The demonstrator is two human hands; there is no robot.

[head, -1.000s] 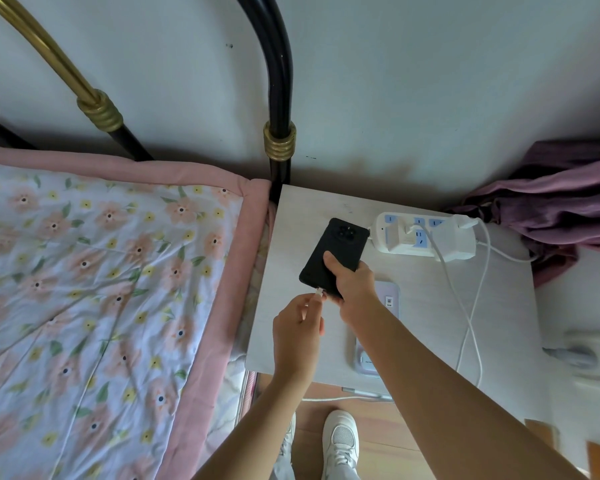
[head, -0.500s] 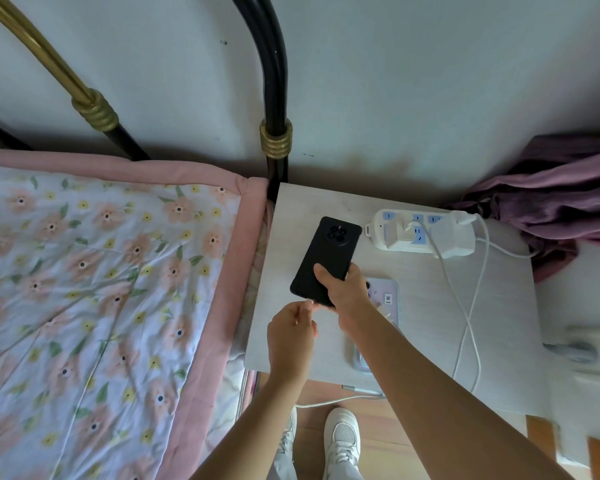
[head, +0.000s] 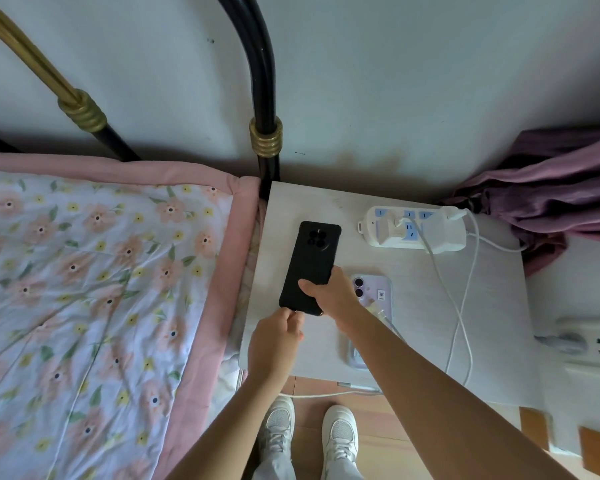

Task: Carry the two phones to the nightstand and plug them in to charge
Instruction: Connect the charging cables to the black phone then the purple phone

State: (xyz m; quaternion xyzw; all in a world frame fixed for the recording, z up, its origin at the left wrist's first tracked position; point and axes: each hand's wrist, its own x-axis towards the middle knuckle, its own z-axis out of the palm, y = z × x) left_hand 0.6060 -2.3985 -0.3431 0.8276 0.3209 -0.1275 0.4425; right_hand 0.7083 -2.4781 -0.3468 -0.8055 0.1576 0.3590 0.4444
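A black phone (head: 311, 263) lies face down over the left part of the white nightstand (head: 413, 299), camera end toward the wall. My right hand (head: 329, 292) grips its lower end, thumb on its back. My left hand (head: 274, 344) pinches at the phone's bottom edge, fingers closed on what looks like a charging plug, hidden by the fingers. A lilac phone (head: 373, 299) lies face down just right of the black one, partly under my right forearm. A white power strip (head: 413, 232) with chargers sits at the back, with white cables (head: 461, 306) running forward.
A bed with a floral quilt (head: 94, 289) and black-and-brass frame (head: 265, 133) borders the nightstand on the left. Purple cloth (head: 551, 188) is heaped at the right. A second socket strip (head: 589, 341) lies lower right. My white shoes (head: 309, 434) stand on the wooden floor.
The black phone has swung more upright and shifted left on the nightstand. My left hand has closed in on its bottom edge. The lilac phone's camera end is now uncovered.
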